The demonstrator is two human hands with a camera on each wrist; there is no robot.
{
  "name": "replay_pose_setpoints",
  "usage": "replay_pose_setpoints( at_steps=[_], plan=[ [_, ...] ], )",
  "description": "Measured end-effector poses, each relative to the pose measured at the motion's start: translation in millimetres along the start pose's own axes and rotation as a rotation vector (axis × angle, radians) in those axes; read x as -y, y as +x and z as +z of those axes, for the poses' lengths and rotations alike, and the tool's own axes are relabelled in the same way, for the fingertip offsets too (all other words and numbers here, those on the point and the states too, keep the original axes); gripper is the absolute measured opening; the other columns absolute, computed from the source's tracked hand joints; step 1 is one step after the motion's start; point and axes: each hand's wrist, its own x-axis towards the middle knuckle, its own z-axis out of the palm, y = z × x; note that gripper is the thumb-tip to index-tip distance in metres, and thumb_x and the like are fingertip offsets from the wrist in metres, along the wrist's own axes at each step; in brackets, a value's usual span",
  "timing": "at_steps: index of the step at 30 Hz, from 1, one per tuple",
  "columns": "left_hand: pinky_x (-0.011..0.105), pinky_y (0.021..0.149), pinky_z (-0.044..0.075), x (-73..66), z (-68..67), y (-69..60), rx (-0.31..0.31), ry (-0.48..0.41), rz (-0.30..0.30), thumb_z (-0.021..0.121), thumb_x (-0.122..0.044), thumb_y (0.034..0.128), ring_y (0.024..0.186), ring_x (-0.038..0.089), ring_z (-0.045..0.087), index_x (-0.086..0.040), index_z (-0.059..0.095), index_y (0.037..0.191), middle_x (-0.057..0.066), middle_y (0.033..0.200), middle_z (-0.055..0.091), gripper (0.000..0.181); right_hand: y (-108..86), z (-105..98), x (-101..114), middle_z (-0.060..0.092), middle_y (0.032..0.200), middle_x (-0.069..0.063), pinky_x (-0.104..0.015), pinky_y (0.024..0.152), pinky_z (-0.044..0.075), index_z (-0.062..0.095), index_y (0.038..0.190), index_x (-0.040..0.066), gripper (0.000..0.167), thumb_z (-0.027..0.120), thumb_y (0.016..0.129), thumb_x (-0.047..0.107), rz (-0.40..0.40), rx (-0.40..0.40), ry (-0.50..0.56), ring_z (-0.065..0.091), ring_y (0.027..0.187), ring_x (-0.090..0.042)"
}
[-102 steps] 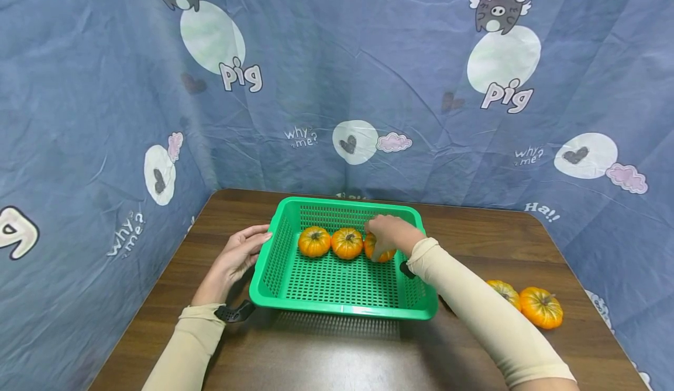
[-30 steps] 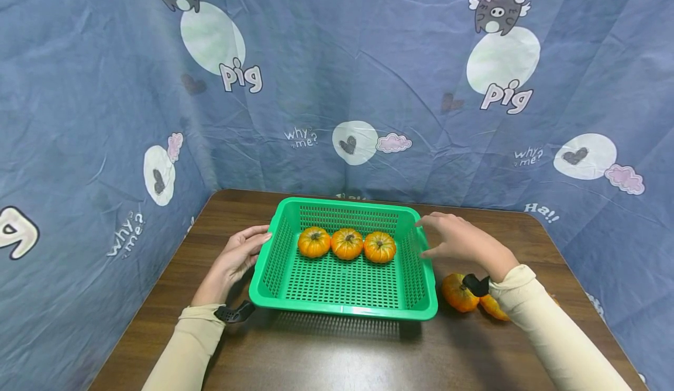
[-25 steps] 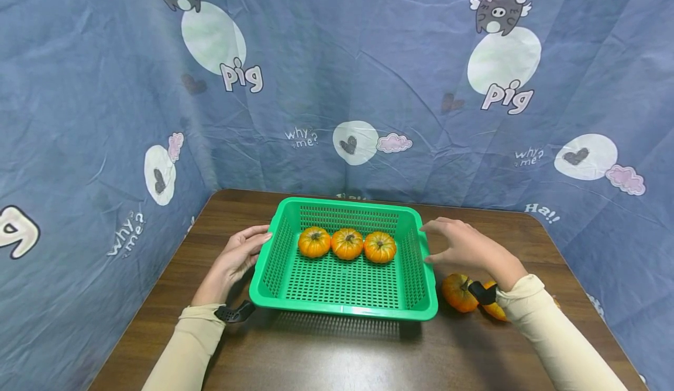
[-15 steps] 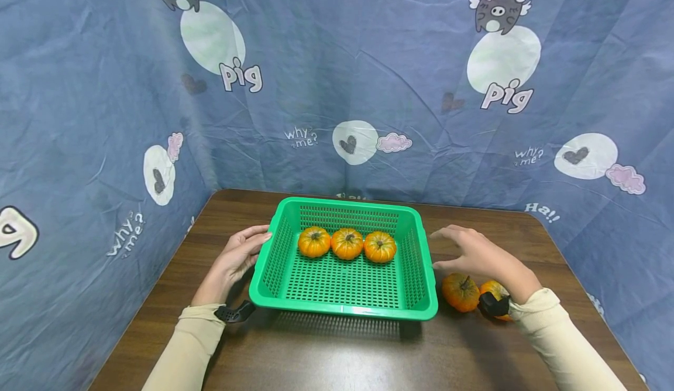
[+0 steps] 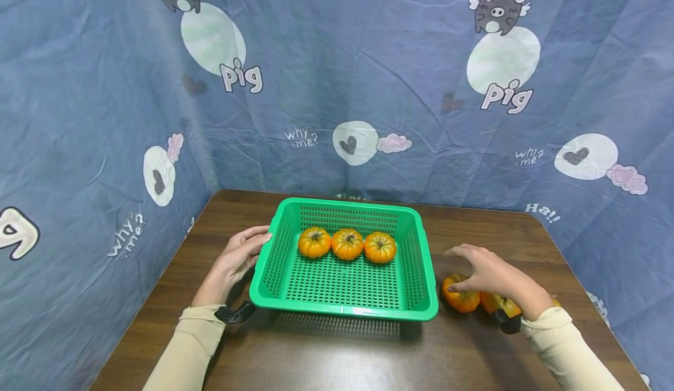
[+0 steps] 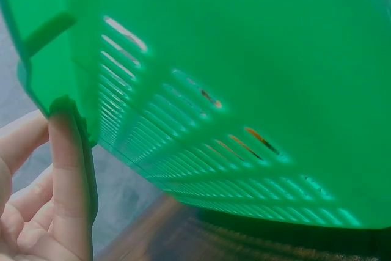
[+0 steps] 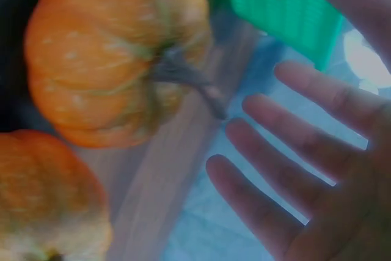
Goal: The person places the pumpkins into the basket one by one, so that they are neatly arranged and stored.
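Three small orange pumpkins [image 5: 347, 244] sit side by side in a green slotted basket [image 5: 342, 309]. My left hand [image 5: 241, 254] holds the basket's left rim between thumb and fingers; the left wrist view shows the left hand [image 6: 58, 181] pinching that rim. My right hand [image 5: 495, 274] hovers with fingers spread over the pumpkins right of the basket, the nearest being an orange pumpkin [image 5: 457, 298]. In the right wrist view, the right hand [image 7: 317, 151] has straight fingers beside a stemmed pumpkin [image 7: 110, 53], touching nothing visible.
Beside that nearest pumpkin lies another pumpkin [image 5: 492, 304], partly behind the right wrist, and a bit of a further one [image 5: 555, 301] shows past the forearm. The brown wooden table [image 5: 326, 356] meets a blue patterned cloth [image 5: 295, 168] at its back and sides.
My right hand has left the third pumpkin inside the basket and moved out over the basket's right rim to the pumpkins on the table. The left hand and basket have stayed put.
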Motion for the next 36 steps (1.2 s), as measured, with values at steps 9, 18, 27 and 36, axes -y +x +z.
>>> replay_pose_setpoints(
  at_steps=[9,18,27,36],
  plan=[
    [0.022,0.072,0.065,0.5,-0.8,0.2,0.005,-0.011,0.001,0.059,-0.008,0.106,0.086,0.006,0.076,-0.014,0.06,0.126,-0.006,0.101,0.077,0.021,-12.8,12,-11,0.067,0.132,-0.021,-0.054,0.089,0.061,0.063,0.134,-0.001,0.075,0.092,0.077,0.037,0.043,0.037,0.066,0.066,0.116,-0.041],
    [0.022,0.074,0.065,-1.4,-1.0,-0.2,0.014,-0.024,0.005,0.059,-0.008,0.1059,0.087,0.006,0.077,-0.011,0.058,0.129,-0.005,0.102,0.077,0.024,-19.1,22,-18,0.07,0.124,-0.013,-0.05,0.09,0.06,0.066,0.13,0.001,0.075,0.095,0.071,0.037,0.033,0.006,0.042,0.067,0.112,-0.035],
    [0.022,0.073,0.065,0.2,-0.9,0.7,0.0,-0.016,0.0,0.06,-0.009,0.1055,0.086,0.006,0.077,-0.011,0.058,0.129,-0.006,0.1,0.078,0.024,-20.5,28,-23,0.072,0.121,-0.007,-0.043,0.09,0.06,0.067,0.128,0.004,0.076,0.097,0.068,0.039,0.02,-0.015,0.032,0.068,0.11,-0.029],
    [0.022,0.075,0.065,0.9,-1.0,2.1,0.016,-0.025,0.005,0.058,-0.008,0.1061,0.089,0.006,0.076,-0.005,0.053,0.136,-0.005,0.102,0.077,0.031,-21.6,29,-23,0.072,0.119,-0.008,-0.041,0.086,0.059,0.067,0.127,0.004,0.073,0.096,0.069,0.037,0.018,-0.007,0.051,0.067,0.106,-0.027]
  ],
)
